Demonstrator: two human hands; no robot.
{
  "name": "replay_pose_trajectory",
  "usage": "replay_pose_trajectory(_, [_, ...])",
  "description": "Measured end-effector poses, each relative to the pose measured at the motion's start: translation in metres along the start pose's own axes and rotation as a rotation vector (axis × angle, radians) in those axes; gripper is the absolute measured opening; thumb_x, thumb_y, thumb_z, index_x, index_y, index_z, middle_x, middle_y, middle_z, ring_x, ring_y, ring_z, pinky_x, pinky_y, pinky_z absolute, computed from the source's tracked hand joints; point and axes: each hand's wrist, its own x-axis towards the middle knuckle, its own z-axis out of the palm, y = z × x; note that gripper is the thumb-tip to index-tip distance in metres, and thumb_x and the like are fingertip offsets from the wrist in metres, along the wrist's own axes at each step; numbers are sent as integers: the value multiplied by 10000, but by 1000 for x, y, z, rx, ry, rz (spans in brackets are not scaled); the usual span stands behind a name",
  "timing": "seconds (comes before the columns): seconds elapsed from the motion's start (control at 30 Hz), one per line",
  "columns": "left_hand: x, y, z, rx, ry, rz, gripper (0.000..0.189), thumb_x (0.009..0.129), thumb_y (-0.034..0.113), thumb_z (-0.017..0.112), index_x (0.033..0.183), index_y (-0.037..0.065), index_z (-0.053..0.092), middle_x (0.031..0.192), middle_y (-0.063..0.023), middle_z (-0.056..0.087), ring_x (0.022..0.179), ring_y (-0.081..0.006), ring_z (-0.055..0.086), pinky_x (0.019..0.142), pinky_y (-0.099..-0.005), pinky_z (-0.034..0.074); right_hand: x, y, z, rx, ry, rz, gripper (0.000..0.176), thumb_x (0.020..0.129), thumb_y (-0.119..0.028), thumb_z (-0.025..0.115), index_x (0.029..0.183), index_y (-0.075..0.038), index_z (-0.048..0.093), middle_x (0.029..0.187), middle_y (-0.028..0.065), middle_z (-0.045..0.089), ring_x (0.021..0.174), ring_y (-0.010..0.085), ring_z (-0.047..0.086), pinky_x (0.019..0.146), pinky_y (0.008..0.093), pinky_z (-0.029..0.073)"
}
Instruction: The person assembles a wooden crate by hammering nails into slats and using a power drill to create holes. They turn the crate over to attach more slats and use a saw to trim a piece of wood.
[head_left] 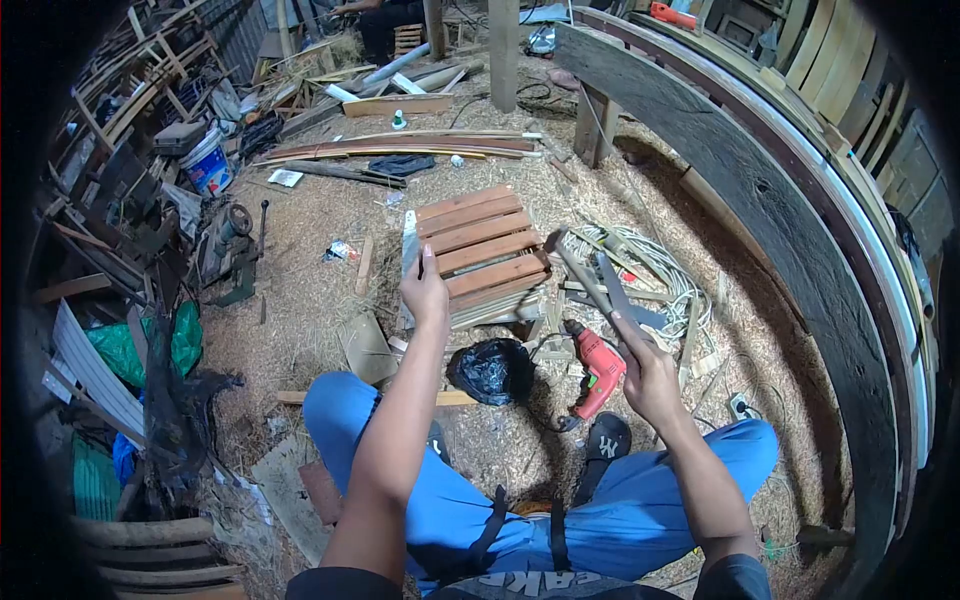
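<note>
A slatted wooden panel (484, 238) of reddish-brown strips lies in front of me, over a paler stack. My left hand (427, 295) is closed at its near left edge, one dark-looking digit pointing up along the wood. My right hand (652, 378) is wrapped round a hammer (588, 276), whose head points away to the upper left. A flat dark strip (612, 284) runs beside the handle, overlapping the hand in this view. Just left of that hand a red power drill (599, 372) rests on the ground, near a black plastic bag (492, 371).
Coiled pale cable (672, 268) and wood scraps lie right of the panel. A long dark beam (735, 165) curves along the right side. Beyond are stacked wood strips (450, 146), and a white-blue bucket (207, 165) stands at left. Another person (385, 25) sits far back.
</note>
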Motion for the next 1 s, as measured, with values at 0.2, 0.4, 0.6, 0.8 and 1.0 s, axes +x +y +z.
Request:
replay_pose_trajectory(0.2, [5, -7, -1, 11, -14, 29, 420, 1081, 254, 621, 1342, -72, 666, 1233, -152, 750, 1073, -174, 674, 970, -333, 503, 2, -12, -16, 125, 137, -12, 587, 960, 83, 566, 1520, -94, 551, 1099, 284, 723, 947, 420, 726, 853, 412, 553])
replay_pose_trajectory(0.4, [2, -3, 1, -21, -17, -24, 411, 1083, 246, 620, 1343, -68, 668, 1250, -146, 743, 1090, -180, 670, 978, -339, 501, 2, -2, -13, -61, -171, 103, 668, 940, 2, 597, 1552, -257, 521, 943, 304, 704, 839, 486, 696, 727, 536, 541])
replay_pose_trajectory(0.6, [3, -5, -2, -57, -58, -20, 424, 1088, 285, 609, 1333, -52, 682, 1220, -126, 744, 1108, -170, 656, 976, -336, 497, 5, -7, -9, 168, -62, 339, 480, 1026, -33, 570, 1504, -70, 544, 1086, 235, 741, 850, 320, 710, 839, 421, 555])
replay_pose_trajectory(0.8, [-2, 1, -20, -338, -241, -259, 461, 1105, 359, 542, 1392, 6, 618, 1277, -108, 686, 1151, -228, 672, 993, -383, 531, 1, 55, 57, 414, 44, 392, 373, 1043, -148, 611, 1386, -1, 624, 740, 151, 688, 600, 222, 618, 572, 377, 476])
replay_pose_trajectory(1.0, [7, -19, -49, -308, -433, -266, 506, 1113, 423, 506, 1447, 48, 565, 1307, -103, 664, 1150, -217, 673, 1006, -374, 535, 33, 19, 77, 797, -158, 726, 243, 1079, -226, 604, 1137, -3, 680, 652, -1, 578, 491, 81, 481, 431, 289, 375])
